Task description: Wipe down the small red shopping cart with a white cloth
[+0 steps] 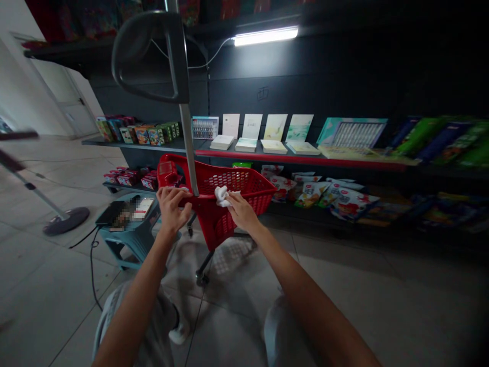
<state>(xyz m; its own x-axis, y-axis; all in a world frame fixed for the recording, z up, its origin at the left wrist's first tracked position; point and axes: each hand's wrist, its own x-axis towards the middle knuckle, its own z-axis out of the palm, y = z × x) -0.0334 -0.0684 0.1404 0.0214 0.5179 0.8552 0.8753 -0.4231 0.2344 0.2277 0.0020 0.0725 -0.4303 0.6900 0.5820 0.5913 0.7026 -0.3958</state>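
A small red plastic shopping cart with a perforated basket and a grey metal pole stands in front of me. My left hand is closed over the cart's near-left edge, its fingers bent over the rim and the thumb apart. A crumpled white cloth is bunched in the fingers of my right hand, at the basket's near rim beside the pole. A dark grey looped handle tops the pole.
Behind the cart, a dark shelf carries boxes, books and snack bags. A blue-green stool at left holds a dark device with a cable. A round stand base sits farther left. A lamp glows above.
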